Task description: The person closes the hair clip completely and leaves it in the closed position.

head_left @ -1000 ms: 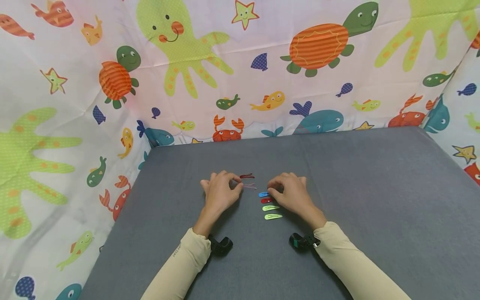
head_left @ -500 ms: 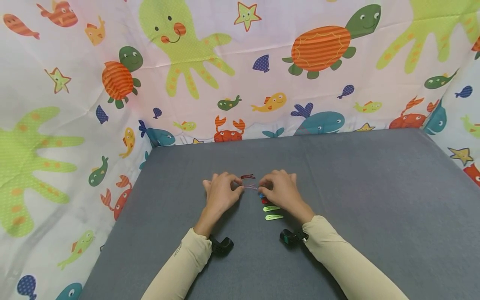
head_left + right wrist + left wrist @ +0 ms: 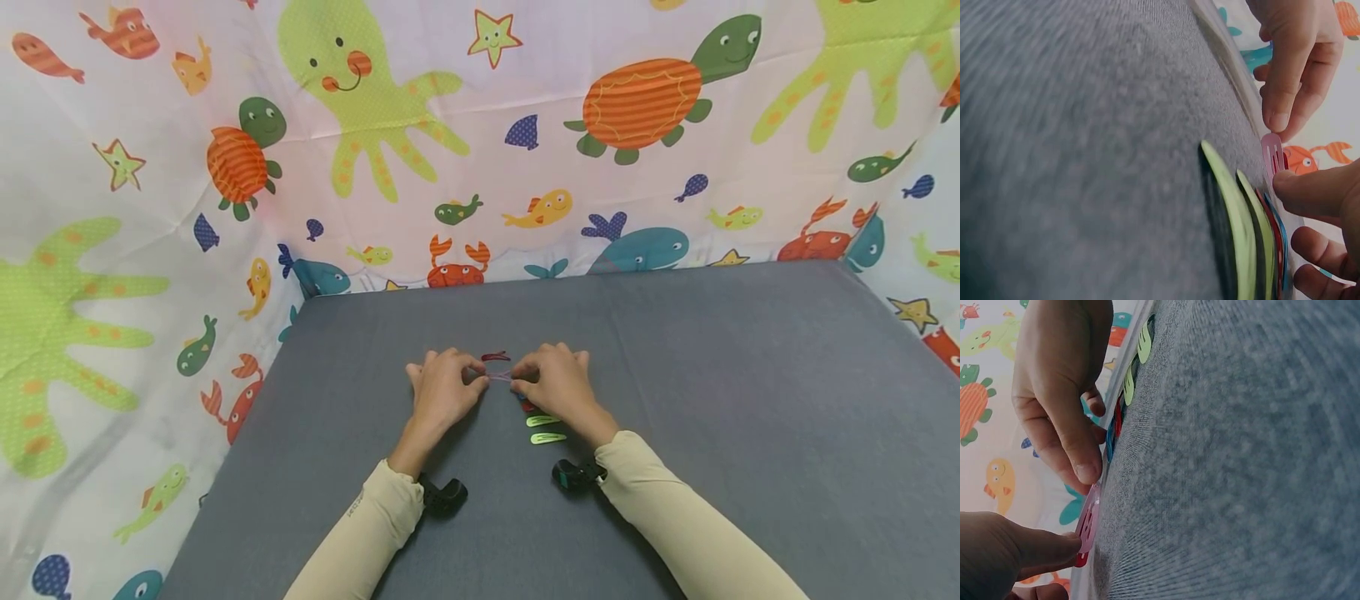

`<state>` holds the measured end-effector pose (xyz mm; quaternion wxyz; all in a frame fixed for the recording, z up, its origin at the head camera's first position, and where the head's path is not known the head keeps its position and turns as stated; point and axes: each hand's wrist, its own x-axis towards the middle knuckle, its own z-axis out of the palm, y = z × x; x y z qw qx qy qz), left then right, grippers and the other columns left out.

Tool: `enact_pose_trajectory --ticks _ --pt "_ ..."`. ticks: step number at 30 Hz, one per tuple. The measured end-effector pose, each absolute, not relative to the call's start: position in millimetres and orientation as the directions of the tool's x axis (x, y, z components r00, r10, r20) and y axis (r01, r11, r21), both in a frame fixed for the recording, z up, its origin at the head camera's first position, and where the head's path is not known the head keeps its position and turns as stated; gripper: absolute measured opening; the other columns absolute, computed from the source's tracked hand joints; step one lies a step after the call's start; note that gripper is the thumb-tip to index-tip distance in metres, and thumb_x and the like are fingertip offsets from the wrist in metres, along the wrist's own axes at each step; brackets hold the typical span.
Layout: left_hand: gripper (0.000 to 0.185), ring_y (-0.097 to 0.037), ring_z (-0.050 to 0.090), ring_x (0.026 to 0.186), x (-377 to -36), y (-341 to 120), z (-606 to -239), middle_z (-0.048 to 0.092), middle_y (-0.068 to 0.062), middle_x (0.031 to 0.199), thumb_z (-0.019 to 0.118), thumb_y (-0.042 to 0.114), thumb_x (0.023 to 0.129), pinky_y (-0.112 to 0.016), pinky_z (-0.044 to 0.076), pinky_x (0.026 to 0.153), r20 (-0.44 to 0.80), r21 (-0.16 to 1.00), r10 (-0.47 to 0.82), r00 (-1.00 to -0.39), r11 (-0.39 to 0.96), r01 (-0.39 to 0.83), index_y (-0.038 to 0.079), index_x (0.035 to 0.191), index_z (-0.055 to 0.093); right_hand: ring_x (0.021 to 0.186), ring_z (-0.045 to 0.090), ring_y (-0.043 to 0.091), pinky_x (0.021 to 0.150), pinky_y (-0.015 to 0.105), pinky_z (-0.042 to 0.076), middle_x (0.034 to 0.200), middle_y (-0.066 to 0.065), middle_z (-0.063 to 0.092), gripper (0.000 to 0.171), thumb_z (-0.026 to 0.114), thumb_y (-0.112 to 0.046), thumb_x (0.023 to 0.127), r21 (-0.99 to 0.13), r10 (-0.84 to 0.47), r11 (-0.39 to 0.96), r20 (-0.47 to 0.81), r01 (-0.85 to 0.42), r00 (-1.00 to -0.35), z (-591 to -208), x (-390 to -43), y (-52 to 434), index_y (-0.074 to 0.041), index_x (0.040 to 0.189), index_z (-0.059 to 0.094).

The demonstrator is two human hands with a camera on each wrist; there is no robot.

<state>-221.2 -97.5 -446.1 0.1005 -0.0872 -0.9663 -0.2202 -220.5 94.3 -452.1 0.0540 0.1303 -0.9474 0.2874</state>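
Over the grey cloth (image 3: 712,417), the left hand (image 3: 442,383) and right hand (image 3: 558,383) pinch opposite ends of a pink clip (image 3: 499,376), each thumb and forefinger nearly meeting. Just beyond lies a maroon clip (image 3: 495,357); by the right hand, 1 blue clip (image 3: 1110,444), 1 red clip (image 3: 1118,419) and 2 green clips (image 3: 548,438). Lettering (image 3: 356,503) on the left sleeve (image 3: 367,521) is too small to read.
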Motion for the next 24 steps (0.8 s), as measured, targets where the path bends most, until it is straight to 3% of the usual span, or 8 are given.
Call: enact_pose_trajectory --ticks 24 --pt "0.005 -0.019 0.044 0.077 -221 -99 -454 0.070 0.003 0.084 0.083 0.027 0.085 -0.044 0.021 0.074 0.237 0.390 0.153 -0.959 0.890 0.238 0.025 0.090 0.084 0.086 0.054 0.024 0.083 0.051 0.029 0.093 0.001 0.072 0.005 0.082 -0.025 0.086 -0.487 -0.208 0.828 0.191 -0.277 -0.959 -451 -220 83 -0.022 0.090 0.084"
